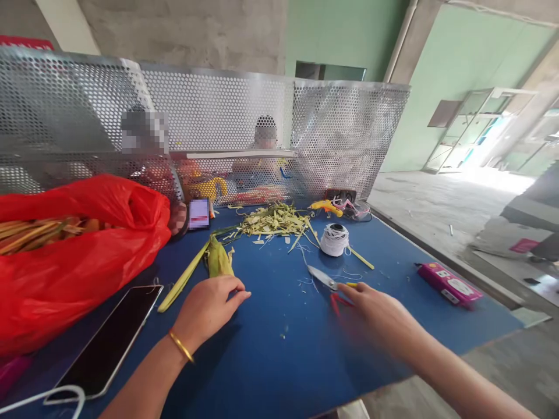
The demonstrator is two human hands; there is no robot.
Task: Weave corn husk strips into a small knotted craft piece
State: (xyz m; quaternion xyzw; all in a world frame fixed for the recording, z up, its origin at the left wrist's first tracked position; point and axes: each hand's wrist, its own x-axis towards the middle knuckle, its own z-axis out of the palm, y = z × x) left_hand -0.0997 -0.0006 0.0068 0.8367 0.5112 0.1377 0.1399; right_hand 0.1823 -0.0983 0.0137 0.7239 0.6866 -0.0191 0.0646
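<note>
My left hand (215, 305) hovers over the blue table, thumb and forefinger apart, with nothing visible between them. Just beyond it lies a green husk bundle (218, 259) with a long pale stalk (183, 280) at its left. My right hand (371, 311), blurred, has its fingers at the yellow and red handles of a pair of scissors (322, 277). The blades point away to the left, toward loose threads. Behind the scissors stands a spool of white string (334, 240). A heap of cut husk pieces (275, 221) lies at the back.
At left are a red plastic bag (87, 262) of dried strips and a large phone (109, 343). A yellow glue gun (326, 207) and pink-framed glasses (349, 206) lie at the back. A magenta box (449, 284) is at right. A perforated metal screen (218, 116) stands behind, people beyond it.
</note>
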